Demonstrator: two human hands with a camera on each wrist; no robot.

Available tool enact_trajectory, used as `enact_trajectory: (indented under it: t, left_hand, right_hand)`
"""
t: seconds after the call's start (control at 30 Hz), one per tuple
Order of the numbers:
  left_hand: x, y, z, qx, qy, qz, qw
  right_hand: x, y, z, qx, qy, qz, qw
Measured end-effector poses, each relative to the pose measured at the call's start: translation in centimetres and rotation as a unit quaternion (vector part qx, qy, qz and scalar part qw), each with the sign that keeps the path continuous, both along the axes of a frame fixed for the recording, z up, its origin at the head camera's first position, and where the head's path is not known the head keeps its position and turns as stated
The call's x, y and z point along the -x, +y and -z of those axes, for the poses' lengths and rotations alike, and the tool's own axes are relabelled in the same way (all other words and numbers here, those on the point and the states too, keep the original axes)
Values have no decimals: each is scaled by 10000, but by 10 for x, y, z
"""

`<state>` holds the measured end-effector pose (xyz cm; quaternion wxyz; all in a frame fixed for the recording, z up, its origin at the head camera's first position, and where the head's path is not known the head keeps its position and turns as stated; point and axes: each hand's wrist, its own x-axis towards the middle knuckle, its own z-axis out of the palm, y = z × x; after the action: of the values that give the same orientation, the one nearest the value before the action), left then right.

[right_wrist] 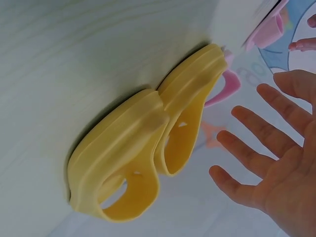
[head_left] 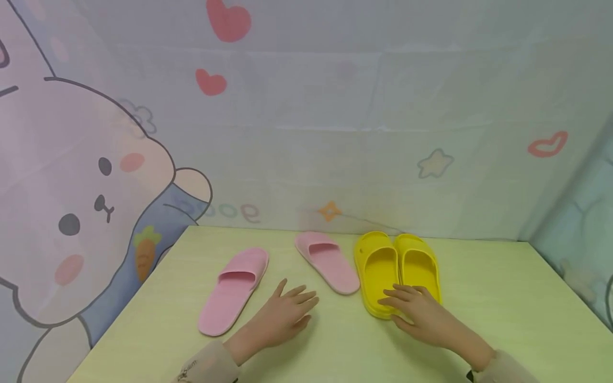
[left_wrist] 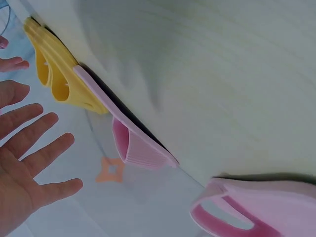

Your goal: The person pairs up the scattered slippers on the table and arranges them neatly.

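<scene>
Two pink slippers lie apart on the table: the left one (head_left: 225,303) with its toe angled up to the right, the other pink slipper (head_left: 337,268) angled the opposite way near the back edge. Right beside the second stands a pair of yellow slippers, the left yellow slipper (head_left: 378,279) and the right yellow slipper (head_left: 421,266), touching side by side. My left hand (head_left: 282,316) hovers between the pink slippers, fingers spread and holding nothing. Over the heel end of the yellow pair is my right hand (head_left: 421,316), its fingers spread too, covering part of them in the head view.
The pale wooden table (head_left: 507,298) reaches back to a hanging cloth (head_left: 306,106) printed with hearts, stars and a large rabbit (head_left: 110,197). A second cloth (head_left: 591,229) hangs along the right side.
</scene>
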<state>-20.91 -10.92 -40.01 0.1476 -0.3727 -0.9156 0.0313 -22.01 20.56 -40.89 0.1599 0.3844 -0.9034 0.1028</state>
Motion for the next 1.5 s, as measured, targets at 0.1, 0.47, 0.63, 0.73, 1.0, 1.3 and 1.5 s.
enact_trajectory:
  t: [0.1, 0.47, 0.63, 0.73, 1.0, 1.3, 1.5]
  left_hand:
    - [-1, -9, -1, -138, 60, 6, 9999]
    - [-2, -44, 1, -406, 502, 18, 9979]
    - [-1, -58, 1, -389, 535, -119, 9977]
    - [-1, -67, 3, -370, 537, -187, 9977]
    - [-1, -92, 11, -356, 703, -231, 9966]
    - [-11, -125, 23, -394, 996, -299, 9938]
    - [-17, -141, 28, -352, 952, -401, 9940]
  right_hand:
    - [3, -5, -1, -1, -50, 17, 10000]
    - [12, -23, -5, -216, -303, 178, 9991]
    - [18, -29, -6, -149, -426, 148, 9989]
    - [21, -33, -6, -138, -485, 127, 9986]
    - [32, -47, -2, -242, -562, 116, 9981]
    - [40, -61, 3, -384, -795, 268, 9957]
    - [45, -68, 6, -593, -987, 349, 9927]
